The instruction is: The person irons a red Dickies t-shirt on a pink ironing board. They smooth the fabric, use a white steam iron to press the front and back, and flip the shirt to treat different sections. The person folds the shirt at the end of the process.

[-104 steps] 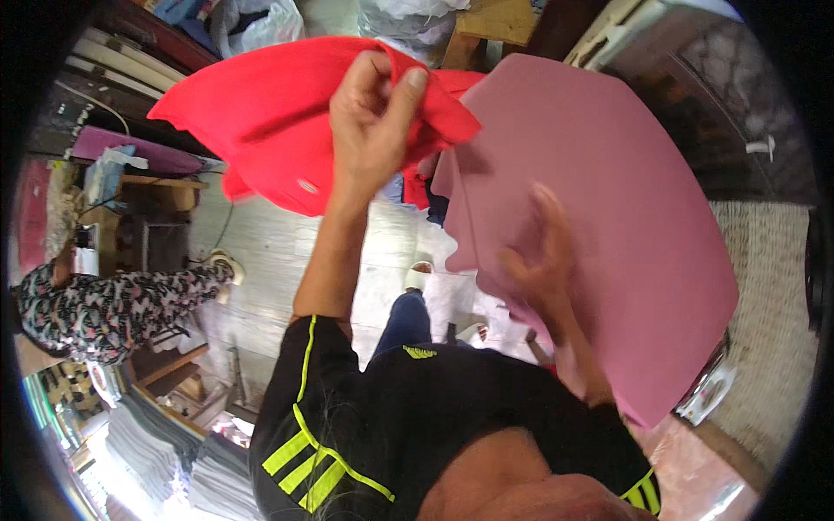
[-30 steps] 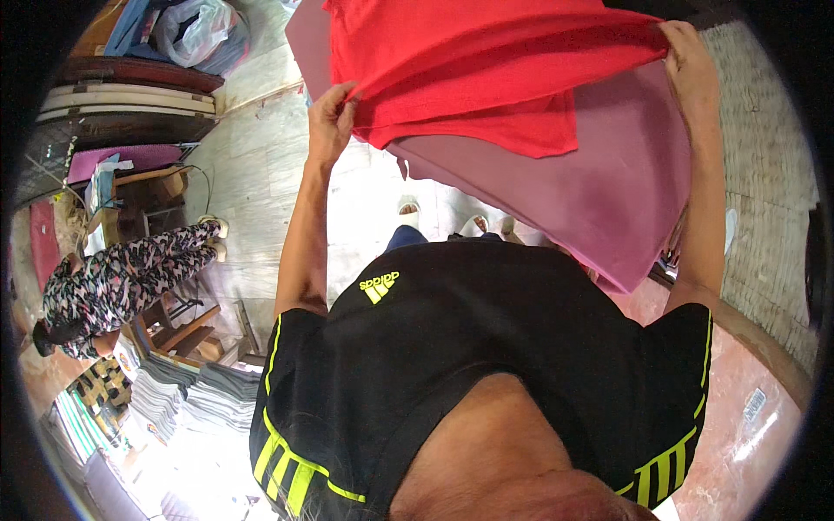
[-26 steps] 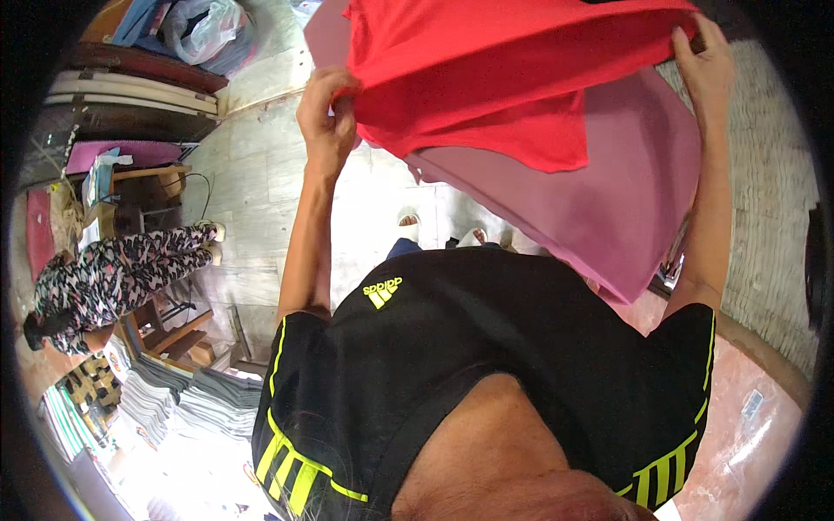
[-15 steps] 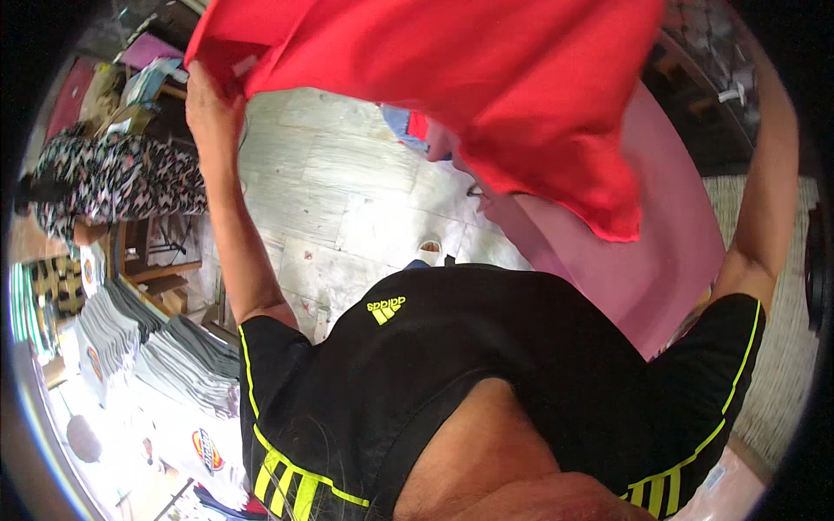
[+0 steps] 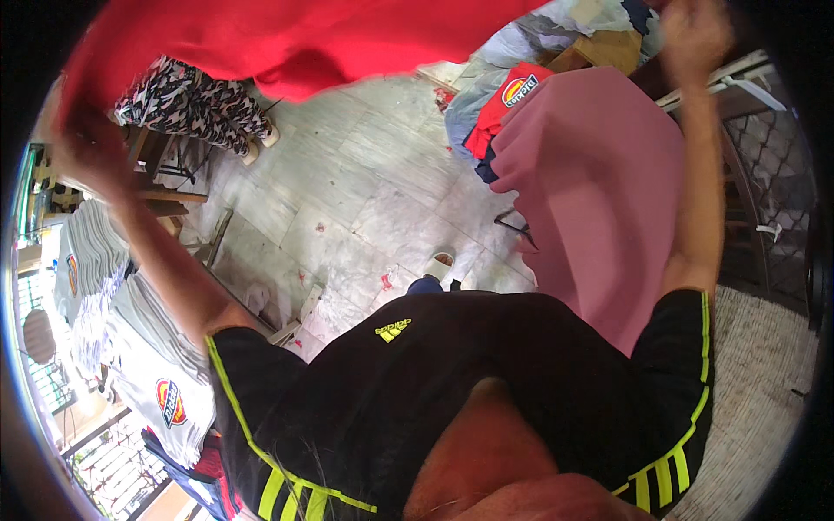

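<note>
A large red cloth (image 5: 287, 43) is spread across the top of the view, its near edge hanging loose and its far part cut off by the frame. My left hand (image 5: 91, 148), smeared by motion at the far left, is closed on a corner of it. High on the right, my right hand (image 5: 698, 39) is raised and blurred, apart from the visible part of the red cloth. Whether its fingers hold anything cannot be made out. Below that hand, beside my right forearm, a pink cloth (image 5: 599, 182) lies draped over a support that it hides.
Stacks of folded grey and white garments (image 5: 139, 321) stand at the left. A person in patterned trousers (image 5: 204, 108) is beyond them. A red printed garment (image 5: 512, 100) and plastic bags (image 5: 530, 39) lie past the pink cloth. Pale tiled floor (image 5: 347, 174) shows in the middle.
The red cloth has swung up and left, uncovering more of the pink cloth and floor. My left hand has moved left and nearer; my right hand has come into view.
</note>
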Available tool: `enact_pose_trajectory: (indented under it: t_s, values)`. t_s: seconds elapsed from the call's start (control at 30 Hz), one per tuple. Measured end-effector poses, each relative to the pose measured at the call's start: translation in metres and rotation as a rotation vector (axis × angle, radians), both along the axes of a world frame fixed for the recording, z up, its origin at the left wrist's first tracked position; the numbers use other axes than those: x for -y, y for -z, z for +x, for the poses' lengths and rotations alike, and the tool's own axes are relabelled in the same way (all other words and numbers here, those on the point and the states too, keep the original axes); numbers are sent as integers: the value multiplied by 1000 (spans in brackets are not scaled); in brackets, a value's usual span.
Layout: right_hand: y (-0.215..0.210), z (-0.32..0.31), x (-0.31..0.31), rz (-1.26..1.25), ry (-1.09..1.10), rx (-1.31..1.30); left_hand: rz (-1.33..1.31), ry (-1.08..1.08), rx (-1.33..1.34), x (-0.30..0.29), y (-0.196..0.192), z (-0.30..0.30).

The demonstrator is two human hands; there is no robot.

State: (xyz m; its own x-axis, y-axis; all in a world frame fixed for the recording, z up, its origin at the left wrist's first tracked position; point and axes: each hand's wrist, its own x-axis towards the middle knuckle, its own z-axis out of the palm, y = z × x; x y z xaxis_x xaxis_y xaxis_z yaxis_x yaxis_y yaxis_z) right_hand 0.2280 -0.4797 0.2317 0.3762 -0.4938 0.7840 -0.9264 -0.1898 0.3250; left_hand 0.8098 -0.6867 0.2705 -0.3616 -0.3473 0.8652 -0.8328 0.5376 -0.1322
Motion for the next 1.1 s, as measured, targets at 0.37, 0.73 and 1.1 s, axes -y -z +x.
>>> enact_pose_trajectory:
  t_s: [0.37,0.73,1.1]
  values:
    - [158,42,-20,1226,-317,543,1307,58,142,-74,223,86]
    - [143,-24,101,1068,-6,25,1250,157,226,45,202,41]
    - [-85,-220,81,46,50,478,504,947,-507,10,-28,-141]
